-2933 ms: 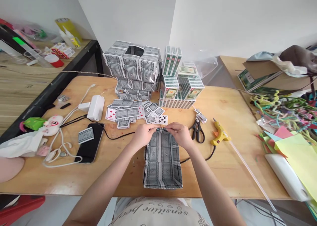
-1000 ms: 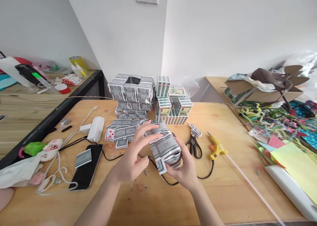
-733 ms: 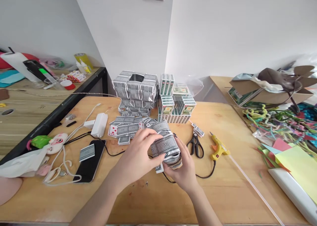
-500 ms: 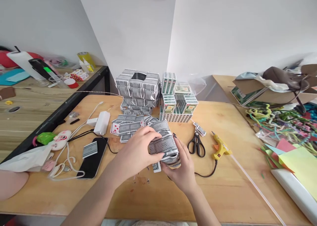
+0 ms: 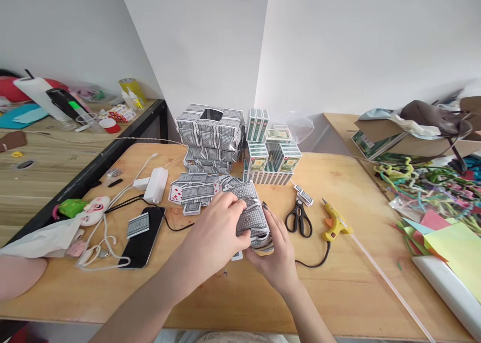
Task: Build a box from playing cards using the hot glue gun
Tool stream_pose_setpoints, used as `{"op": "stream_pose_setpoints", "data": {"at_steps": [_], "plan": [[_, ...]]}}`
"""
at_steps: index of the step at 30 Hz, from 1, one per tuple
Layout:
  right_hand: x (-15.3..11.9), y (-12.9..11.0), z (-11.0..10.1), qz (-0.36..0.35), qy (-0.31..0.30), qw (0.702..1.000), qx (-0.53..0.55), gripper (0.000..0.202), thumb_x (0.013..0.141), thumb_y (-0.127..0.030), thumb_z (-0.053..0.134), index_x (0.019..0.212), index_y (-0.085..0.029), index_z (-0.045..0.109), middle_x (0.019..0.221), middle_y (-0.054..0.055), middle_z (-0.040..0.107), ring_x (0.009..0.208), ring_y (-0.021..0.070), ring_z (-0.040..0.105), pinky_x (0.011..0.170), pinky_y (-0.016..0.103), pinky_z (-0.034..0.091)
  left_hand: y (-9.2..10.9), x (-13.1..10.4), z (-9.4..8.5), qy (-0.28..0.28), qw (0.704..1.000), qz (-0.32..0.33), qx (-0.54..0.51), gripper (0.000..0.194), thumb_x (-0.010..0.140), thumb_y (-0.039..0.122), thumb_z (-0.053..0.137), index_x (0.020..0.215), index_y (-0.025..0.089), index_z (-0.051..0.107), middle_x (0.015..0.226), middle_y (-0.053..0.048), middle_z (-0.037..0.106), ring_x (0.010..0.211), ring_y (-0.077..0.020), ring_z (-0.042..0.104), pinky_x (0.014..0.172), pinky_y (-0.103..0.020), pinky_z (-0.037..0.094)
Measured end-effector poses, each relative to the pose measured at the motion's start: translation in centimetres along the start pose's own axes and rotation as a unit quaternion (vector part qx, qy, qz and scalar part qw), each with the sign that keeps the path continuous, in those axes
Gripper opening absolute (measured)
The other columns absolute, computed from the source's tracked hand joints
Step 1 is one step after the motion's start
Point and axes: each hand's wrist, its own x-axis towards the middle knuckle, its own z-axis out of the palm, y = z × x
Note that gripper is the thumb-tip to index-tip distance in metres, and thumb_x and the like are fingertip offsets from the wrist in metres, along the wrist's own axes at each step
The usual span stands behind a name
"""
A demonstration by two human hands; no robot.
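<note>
A box-like piece built from grey patterned playing cards (image 5: 251, 215) is held between both hands above the front of the table. My left hand (image 5: 221, 228) grips its left side, thumb and fingers closed over the near card. Around its right side and underneath wraps my right hand (image 5: 276, 250). Just behind lie loose playing cards (image 5: 199, 190), mostly face down, with a red-suited one face up. Farther back stands a larger stacked structure of folded cards (image 5: 210, 132) with an opening in its top. Part of the held piece is hidden by my left hand.
Card boxes (image 5: 268, 157) are stacked at the back. Black scissors (image 5: 298, 220) and a yellow glue gun (image 5: 335, 223) with a long glue stick lie to the right. A phone (image 5: 143, 243), cables and a white charger (image 5: 156, 185) lie left. Pipe cleaners (image 5: 432, 183) pile up far right.
My left hand has shifted slightly over the held card piece, its thumb now nearer the body of the piece. My right hand keeps its hold. The view has moved very slightly.
</note>
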Motion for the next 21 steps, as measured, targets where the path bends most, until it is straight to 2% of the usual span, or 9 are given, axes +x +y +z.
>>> {"op": "stream_pose_setpoints", "data": {"at_steps": [4, 11, 21], "plan": [[-0.05, 0.09, 0.07, -0.002, -0.002, 1.000, -0.002, 0.075, 0.066, -0.023, 0.063, 0.135, -0.018, 0.032, 0.129, 0.013, 0.047, 0.119, 0.0299, 0.044, 0.095, 0.048, 0.043, 0.03, 0.05, 0.15, 0.015, 1.000, -0.010, -0.008, 0.021, 0.064, 0.017, 0.061, 0.085, 0.019, 0.059, 0.088, -0.005, 0.059, 0.090, -0.0230, 0.054, 0.079, -0.038, 0.048], [-0.21, 0.02, 0.01, 0.008, -0.005, 1.000, -0.001, 0.075, 0.067, -0.022, 0.064, 0.135, -0.019, 0.031, 0.129, 0.013, 0.047, 0.120, 0.0295, 0.043, 0.095, 0.049, 0.042, 0.35, 0.76, -0.42, -0.044, 0.999, -0.018, -0.016, 0.015, 0.064, 0.019, 0.058, 0.079, 0.017, 0.063, 0.086, -0.006, 0.060, 0.089, -0.0239, 0.054, 0.079, -0.039, 0.047], [-0.31, -0.14, -0.13, 0.019, -0.011, 1.000, 0.010, 0.076, 0.066, -0.020, 0.063, 0.135, -0.019, 0.031, 0.132, 0.012, 0.045, 0.121, 0.0301, 0.042, 0.096, 0.049, 0.042, 0.11, 0.67, -0.49, -0.033, 0.999, -0.010, -0.005, 0.008, 0.066, 0.018, 0.060, 0.072, 0.020, 0.065, 0.076, -0.002, 0.063, 0.077, -0.0205, 0.057, 0.069, -0.035, 0.047]]}}
